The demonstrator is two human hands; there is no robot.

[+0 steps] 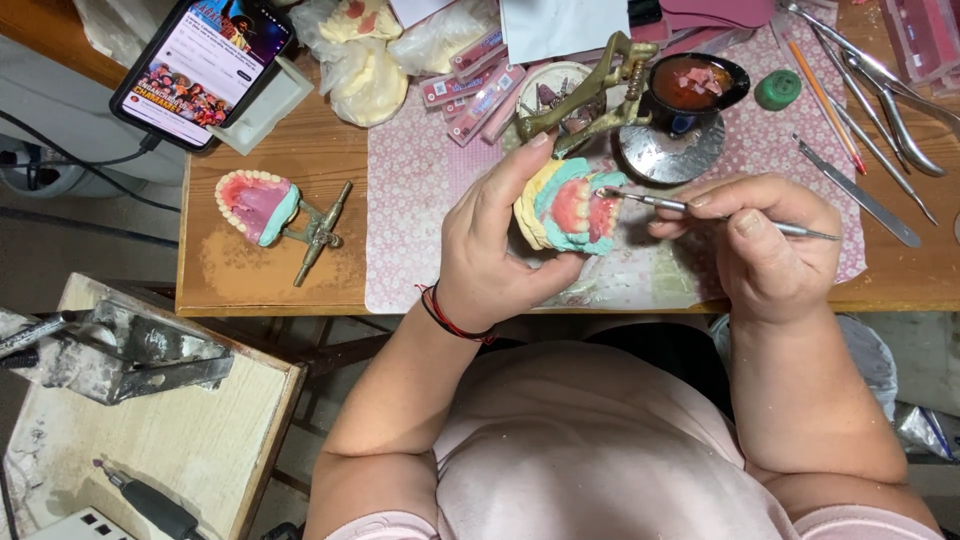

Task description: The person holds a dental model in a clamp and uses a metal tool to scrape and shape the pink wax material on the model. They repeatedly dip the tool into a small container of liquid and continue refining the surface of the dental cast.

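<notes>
My left hand (495,250) grips a dental model (565,205), a yellow plaster cast with teal base, pink wax gums and white teeth, held above the flowered mat (420,200). My right hand (765,245) holds a thin metal wax tool (700,210) like a pen. Its tip touches the pink wax at the model's upper right. A red and black band circles my left wrist.
Another wax denture on a brass articulator (275,212) lies on the wooden table at the left. A phone (200,65) leans at the back left. A bowl of pink wax (695,85), a second articulator (590,90), metal instruments (870,100) and tooth strips sit behind. A low bench with a rotary handpiece (150,500) stands lower left.
</notes>
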